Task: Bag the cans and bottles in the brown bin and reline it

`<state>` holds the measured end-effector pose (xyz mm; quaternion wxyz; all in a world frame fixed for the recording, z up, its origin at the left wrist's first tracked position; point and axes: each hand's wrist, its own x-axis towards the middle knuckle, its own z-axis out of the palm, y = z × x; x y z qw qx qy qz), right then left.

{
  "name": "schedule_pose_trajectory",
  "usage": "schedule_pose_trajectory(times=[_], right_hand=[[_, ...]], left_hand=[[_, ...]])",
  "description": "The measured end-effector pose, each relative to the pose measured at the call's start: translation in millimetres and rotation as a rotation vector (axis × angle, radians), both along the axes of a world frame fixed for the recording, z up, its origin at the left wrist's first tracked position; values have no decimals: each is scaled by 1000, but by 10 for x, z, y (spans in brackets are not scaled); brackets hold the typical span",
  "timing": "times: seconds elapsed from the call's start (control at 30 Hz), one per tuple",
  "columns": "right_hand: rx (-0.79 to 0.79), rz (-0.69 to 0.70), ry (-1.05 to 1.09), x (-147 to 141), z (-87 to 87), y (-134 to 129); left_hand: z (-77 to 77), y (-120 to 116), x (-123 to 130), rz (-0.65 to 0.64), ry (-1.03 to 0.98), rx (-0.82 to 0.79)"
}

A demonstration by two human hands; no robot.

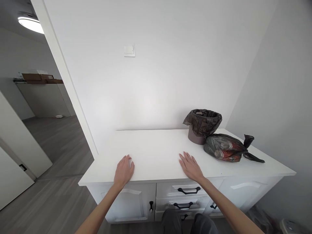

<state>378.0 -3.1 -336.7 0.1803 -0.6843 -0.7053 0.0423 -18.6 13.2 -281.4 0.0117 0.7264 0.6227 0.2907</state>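
Observation:
My left hand rests near the front edge of a white cabinet top. Its fingers bend slightly, with the thumb apart and nothing held. Palm down on the same surface lies my right hand, its fingers stretched out and a little spread, also holding nothing. Closest to it is a small bin lined with a black plastic bag. Touching the bin on the right, a tied black see-through bag lies on its side, with red and pale items inside that I cannot make out.
Below the top are drawers with black handles and cabinet doors. A light switch sits on the wall behind. On the left, a doorway shows boxes on a counter. Clear plastic items lie on the floor at lower right.

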Motion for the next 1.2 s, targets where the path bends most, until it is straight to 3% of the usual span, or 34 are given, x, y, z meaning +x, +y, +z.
schedule_pose_trajectory(times=[0.43, 1.2], right_hand=[[-49, -30, -38, -34, 44, -68], [29, -36, -27, -24, 10, -74]], left_hand=[[-3, 14, 3, -4, 17, -14], [30, 16, 41, 34, 28, -55]])
